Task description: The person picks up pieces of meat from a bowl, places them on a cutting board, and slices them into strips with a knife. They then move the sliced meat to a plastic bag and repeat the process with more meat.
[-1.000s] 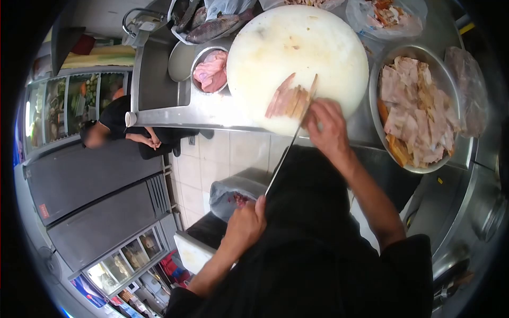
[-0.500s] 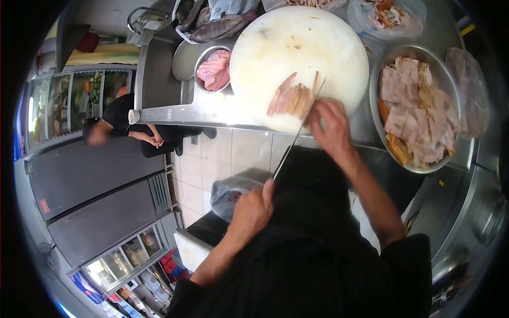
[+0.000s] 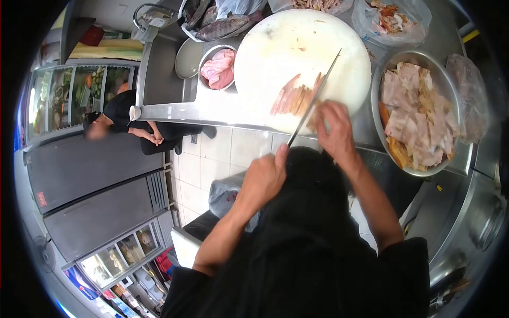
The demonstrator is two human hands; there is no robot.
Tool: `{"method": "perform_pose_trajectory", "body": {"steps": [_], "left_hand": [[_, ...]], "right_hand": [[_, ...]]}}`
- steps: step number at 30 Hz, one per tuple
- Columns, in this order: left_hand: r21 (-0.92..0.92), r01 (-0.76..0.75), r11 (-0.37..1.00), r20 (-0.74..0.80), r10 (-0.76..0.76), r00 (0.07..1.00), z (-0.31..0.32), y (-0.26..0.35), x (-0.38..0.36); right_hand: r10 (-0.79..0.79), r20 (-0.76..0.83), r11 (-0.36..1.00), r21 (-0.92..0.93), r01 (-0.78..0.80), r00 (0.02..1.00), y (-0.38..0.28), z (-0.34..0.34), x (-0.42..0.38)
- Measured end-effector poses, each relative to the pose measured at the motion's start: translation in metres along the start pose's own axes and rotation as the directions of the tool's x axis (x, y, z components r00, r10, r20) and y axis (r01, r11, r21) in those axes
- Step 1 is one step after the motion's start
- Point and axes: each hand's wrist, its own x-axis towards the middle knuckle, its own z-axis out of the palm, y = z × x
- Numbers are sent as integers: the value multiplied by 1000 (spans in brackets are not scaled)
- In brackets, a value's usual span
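Observation:
My left hand [image 3: 262,177] is wrapped round the handle of a long, thin-bladed knife [image 3: 316,97]. Its blade slants up and to the right across a round white cutting board [image 3: 297,47]. Thin strips of sliced meat [image 3: 294,99] lie side by side on the board, just left of the blade. Close against the blade's right side, my right hand [image 3: 336,130] has its fingers curled in on a piece of meat, mostly hidden by the fingers and slightly blurred.
Right of the board stands an oval metal tray [image 3: 377,124] heaped with meat slabs. A bowl of pink raw meat [image 3: 218,69] sits left, beside the sink [image 3: 159,69]. Whole fish [image 3: 225,26] and bagged meat pieces [image 3: 392,21] lie behind. A seated person [image 3: 122,114] is at left.
My left hand has pushed the knife forward and up, so its tip reaches farther over the board. My right hand stays beside the blade, its fingers shifted slightly. The view has moved a little.

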Motion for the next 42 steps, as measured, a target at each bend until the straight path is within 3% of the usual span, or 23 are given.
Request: {"method": "perform_pose_trajectory", "body": {"steps": [10, 14, 16, 19, 22, 32, 35, 38, 42], "left_hand": [[144, 76, 987, 87, -89, 992, -2, -53, -81], [328, -324, 888, 117, 302, 946, 31, -76, -48], [325, -346, 880, 99, 332, 938, 38, -47, -5], [82, -15, 997, 17, 14, 1000, 13, 0, 25], [23, 24, 999, 12, -24, 1000, -2, 3, 5], [110, 79, 991, 58, -86, 995, 4, -52, -78], [275, -155, 949, 137, 121, 983, 20, -62, -60], [182, -182, 966, 17, 182, 983, 37, -41, -14], [91, 17, 996, 53, -22, 998, 18, -19, -3]], "right_hand": [[10, -22, 1000, 5, -10, 1000, 0, 3, -2], [7, -25, 1000, 11, -7, 1000, 6, 7, -4], [-1, -11, 1000, 2, 1, 1000, 6, 6, -5], [-21, 12, 1000, 15, 21, 1000, 4, -3, -5], [-14, 10, 1000, 24, 14, 1000, 1, -5, -6], [4, -3, 999, 53, -4, 1000, 1, -5, -6], [-29, -18, 999, 23, 29, 999, 8, 1, -9], [-63, 21, 997, 38, 62, 998, 12, -2, -9], [-19, 22, 999, 49, 18, 1000, 8, -6, -3]]}}
